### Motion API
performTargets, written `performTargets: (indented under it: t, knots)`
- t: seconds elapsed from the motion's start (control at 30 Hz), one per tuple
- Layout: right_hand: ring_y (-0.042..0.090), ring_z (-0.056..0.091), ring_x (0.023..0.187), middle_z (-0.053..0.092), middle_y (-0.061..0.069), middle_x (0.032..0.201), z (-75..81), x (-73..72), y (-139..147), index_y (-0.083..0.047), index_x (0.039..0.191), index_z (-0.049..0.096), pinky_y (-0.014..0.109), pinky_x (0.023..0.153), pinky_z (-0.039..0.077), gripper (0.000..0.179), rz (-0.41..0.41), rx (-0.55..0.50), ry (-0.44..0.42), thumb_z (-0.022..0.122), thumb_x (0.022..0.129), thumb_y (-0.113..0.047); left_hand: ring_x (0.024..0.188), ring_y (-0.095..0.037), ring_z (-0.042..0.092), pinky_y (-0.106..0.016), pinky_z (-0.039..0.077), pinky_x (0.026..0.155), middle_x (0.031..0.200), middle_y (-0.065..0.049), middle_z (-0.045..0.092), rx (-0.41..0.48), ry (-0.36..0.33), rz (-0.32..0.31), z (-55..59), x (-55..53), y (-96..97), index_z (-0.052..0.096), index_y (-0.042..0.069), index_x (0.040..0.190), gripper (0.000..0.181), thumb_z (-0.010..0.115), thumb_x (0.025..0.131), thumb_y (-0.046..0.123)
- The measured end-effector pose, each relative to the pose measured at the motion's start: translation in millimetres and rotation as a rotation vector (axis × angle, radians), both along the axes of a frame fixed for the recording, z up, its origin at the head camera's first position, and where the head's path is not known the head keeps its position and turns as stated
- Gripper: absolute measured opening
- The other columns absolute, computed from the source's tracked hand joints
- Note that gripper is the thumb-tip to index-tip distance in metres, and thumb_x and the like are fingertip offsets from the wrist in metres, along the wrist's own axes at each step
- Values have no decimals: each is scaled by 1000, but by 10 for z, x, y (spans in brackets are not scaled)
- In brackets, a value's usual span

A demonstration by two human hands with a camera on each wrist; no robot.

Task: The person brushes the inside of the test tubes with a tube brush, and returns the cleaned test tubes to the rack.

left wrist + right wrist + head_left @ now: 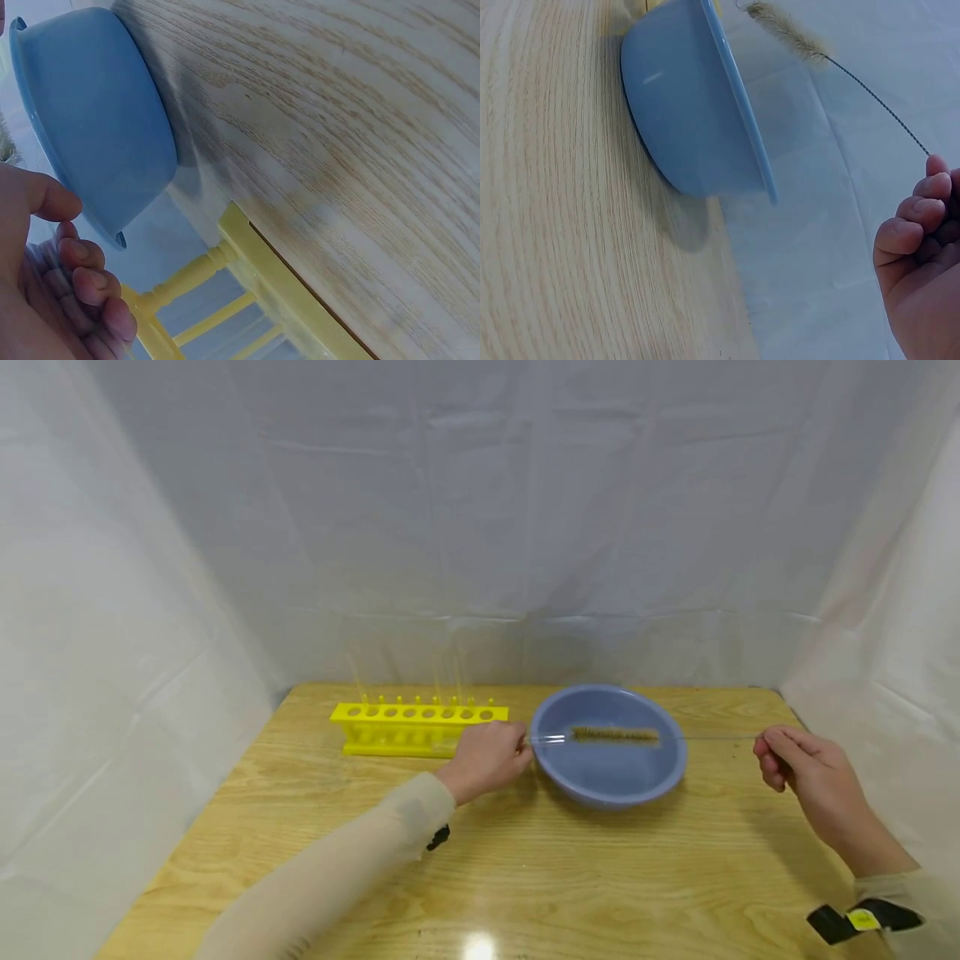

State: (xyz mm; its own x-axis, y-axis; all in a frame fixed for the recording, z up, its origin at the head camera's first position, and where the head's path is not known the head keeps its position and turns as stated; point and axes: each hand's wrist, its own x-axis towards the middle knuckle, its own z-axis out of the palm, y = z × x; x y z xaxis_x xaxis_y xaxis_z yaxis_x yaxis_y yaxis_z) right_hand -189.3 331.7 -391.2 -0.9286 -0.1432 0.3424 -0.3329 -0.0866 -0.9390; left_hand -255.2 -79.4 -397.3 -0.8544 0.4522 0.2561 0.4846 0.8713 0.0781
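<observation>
My left hand [487, 756] grips a clear glass test tube [547, 739], held sideways with its end over the near-left rim of a blue basin [607, 781]. My right hand [813, 781], out to the right of the basin, pinches the thin wire handle of a test tube brush [615, 736]. The brush's tan bristles [787, 30] hang above the basin, close to the tube's end and in line with it. In the left wrist view, the curled fingers [90, 281] wrap the tube, which is hard to make out there.
Left of the basin stands a yellow test tube rack [420, 715], with several clear tubes [459, 672] upright in it. Everything is on a wooden table [570, 877]. White sheeting [480, 527] hangs behind and at both sides.
</observation>
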Motion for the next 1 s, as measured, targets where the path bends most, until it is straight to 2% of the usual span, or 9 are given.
performTargets:
  t: [0.3,0.57,0.77,1.0]
  knots:
    - [18,44,62,56,2,73,3,-18,-32,-1,92,64,37,55,31,28,19,46,-8,44,107,-14,52,-6,44,-23,32,42,61,8,51,21,-8,-22,4,5,24,53,23,73,23,60,93,28]
    - [21,42,62,51,3,74,17,-44,-33,3,94,58,40,58,32,32,54,163,-44,41,109,-21,53,-4,46,-21,33,43,64,10,54,27,-17,-53,-26,1,33,56,23,79,18,61,94,29]
    - [23,41,61,50,3,74,-8,-71,-34,2,94,57,40,58,32,33,103,166,-76,41,109,-22,51,-4,46,-20,35,43,65,10,55,68,-47,-78,-43,38,48,62,19,86,13,61,97,27]
    - [24,42,61,49,4,74,-18,-123,-168,5,96,55,39,58,38,37,73,298,-62,40,109,-26,52,-6,46,-22,32,43,64,9,53,16,3,-94,-17,44,108,56,20,79,17,60,93,29]
